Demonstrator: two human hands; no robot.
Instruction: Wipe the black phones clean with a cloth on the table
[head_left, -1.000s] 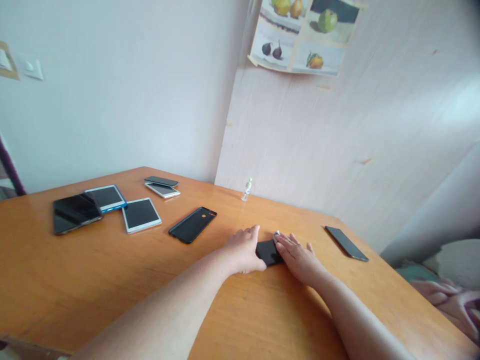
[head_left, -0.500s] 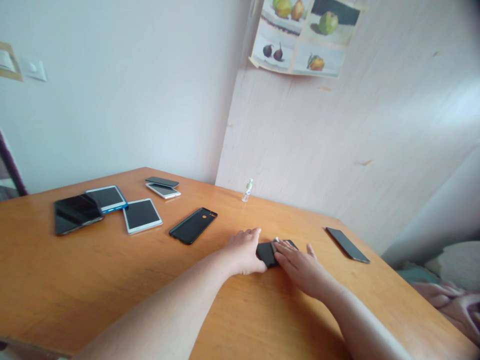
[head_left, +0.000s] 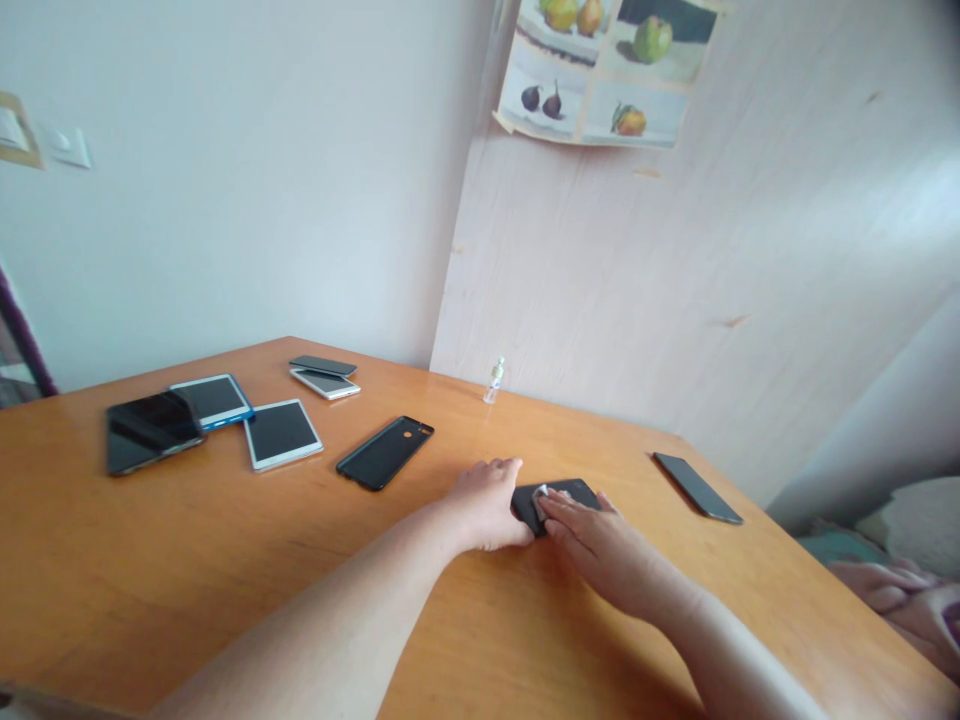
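A black smartphone (head_left: 573, 488) lies flat on the wooden table in front of me. My left hand (head_left: 486, 507) grips its left end, thumb at the near edge and fingers at the far side. A small whitish wipe (head_left: 538, 497) is pressed on the phone's upper face under the fingertips of my right hand (head_left: 589, 535). Those fingers lie close together and partly cover both wipe and phone. To the left of my left hand rests a black phone case (head_left: 385, 453), hollow side up.
Tablets stand at the left: a black one (head_left: 154, 432), a blue-edged one (head_left: 214, 400) and a white one (head_left: 283, 434). Two stacked phones (head_left: 324, 375) lie behind them. A small clear bottle (head_left: 495, 381) stands near the wall. Another phone (head_left: 697, 488) lies near the table's right edge.
My right hand has slid the wipe slightly left across the phone, uncovering more of its far right part. My left hand keeps its hold at the left end.
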